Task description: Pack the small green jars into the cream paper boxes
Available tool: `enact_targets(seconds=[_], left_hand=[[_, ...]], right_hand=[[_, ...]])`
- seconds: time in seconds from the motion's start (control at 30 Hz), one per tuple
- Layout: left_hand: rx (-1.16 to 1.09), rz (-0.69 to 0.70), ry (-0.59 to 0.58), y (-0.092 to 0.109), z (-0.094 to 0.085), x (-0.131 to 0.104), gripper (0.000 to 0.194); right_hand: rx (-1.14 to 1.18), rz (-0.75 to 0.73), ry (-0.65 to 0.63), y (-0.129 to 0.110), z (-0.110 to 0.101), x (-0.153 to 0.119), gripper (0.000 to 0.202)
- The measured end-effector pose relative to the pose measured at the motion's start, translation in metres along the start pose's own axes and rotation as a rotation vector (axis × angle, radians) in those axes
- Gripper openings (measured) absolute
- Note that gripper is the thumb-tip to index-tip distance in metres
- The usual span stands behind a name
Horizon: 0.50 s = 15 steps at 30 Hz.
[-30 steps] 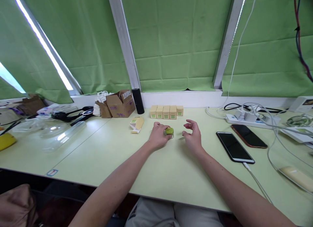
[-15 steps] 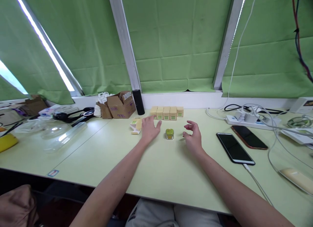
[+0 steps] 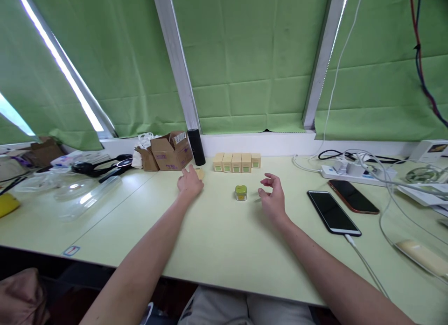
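Note:
My left hand point(image 3: 190, 182) reaches far forward, with its fingers curled down over a small unfolded beige carton point(image 3: 200, 173). Most of that carton is hidden beneath the hand; only its right edge shows. In front of me stands a small clear square jar point(image 3: 241, 193) with a green lid and yellowish contents, touched by neither hand. Just right of the jar, my right hand point(image 3: 274, 197) hovers low, its fingers apart and bent, holding nothing. Behind the jar several small beige boxes point(image 3: 236, 163) with green-framed labels stand in a row.
A cardboard box point(image 3: 172, 151) and a black cylinder point(image 3: 196, 147) stand at the back left. Clear plastic packaging point(image 3: 89, 198) lies on the left. To the right are two phones point(image 3: 334, 212) point(image 3: 353, 196), a power strip point(image 3: 357, 173), cables and a pale mouse point(image 3: 420, 256).
My left hand has moved left from beside the box row onto the unfolded carton, covering most of it. My right hand and the jar stay about where they were.

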<state>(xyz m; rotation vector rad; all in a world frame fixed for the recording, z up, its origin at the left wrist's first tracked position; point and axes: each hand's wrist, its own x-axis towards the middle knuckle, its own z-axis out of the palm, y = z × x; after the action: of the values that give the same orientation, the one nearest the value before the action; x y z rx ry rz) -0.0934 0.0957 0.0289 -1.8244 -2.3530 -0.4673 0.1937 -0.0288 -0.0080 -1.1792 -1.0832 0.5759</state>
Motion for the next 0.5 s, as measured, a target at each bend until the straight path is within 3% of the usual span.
enact_targets(seconds=[0.17, 0.33, 0.5], left_hand=[[-0.041, 0.171, 0.222, 0.014, -0.012, -0.025, 0.072], [-0.248, 0.552, 0.537, 0.041, -0.032, -0.063, 0.063], [-0.405, 0.909, 0.684, 0.071, -0.041, -0.104, 0.06]], right_hand=[[-0.052, -0.074, -0.028, -0.006, 0.001, -0.004, 0.048], [-0.11, -0.157, -0.086, -0.019, 0.004, -0.012, 0.039], [-0.054, -0.134, -0.135, -0.029, 0.01, -0.018, 0.051]])
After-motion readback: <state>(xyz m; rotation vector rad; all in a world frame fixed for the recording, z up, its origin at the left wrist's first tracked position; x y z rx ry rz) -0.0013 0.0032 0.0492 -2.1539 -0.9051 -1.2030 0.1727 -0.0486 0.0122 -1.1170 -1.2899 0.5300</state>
